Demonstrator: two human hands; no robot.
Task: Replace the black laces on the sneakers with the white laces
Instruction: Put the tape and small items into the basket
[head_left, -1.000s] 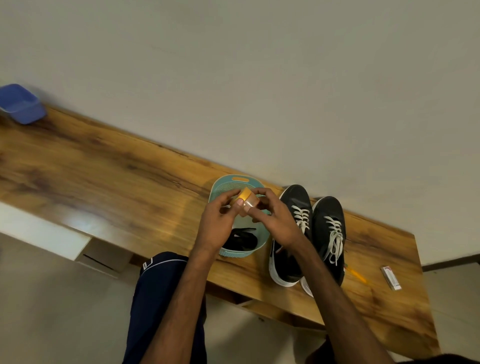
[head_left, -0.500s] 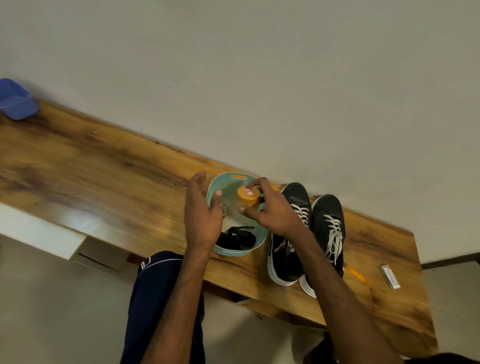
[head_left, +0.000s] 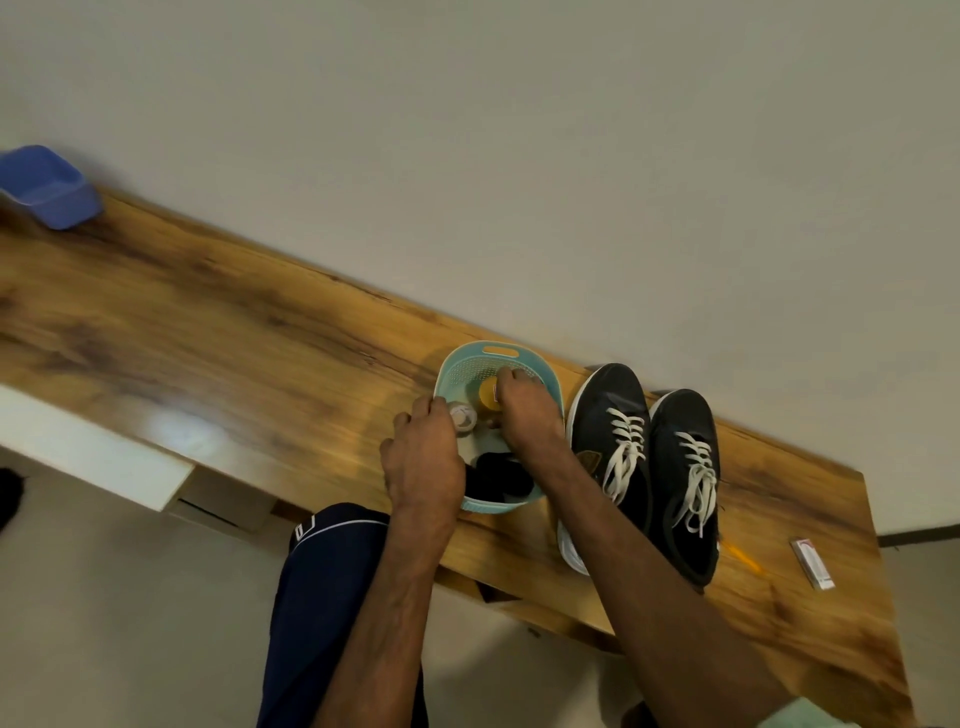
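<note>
Counter of streaked wood runs along the wall. Sneakers sit side by side on its right part, touching. Their long axes lie across the counter, toes toward the wall and heels at the near edge. Just left of them stands a teal basket. The right grip reaches into it, fingers curled over an orange jar. The left grip curls at the basket's left rim beside a small white round piece; whether it holds that piece I cannot tell. Black laces lie bunched at the basket's near end; white laces are threaded in both sneakers
</note>
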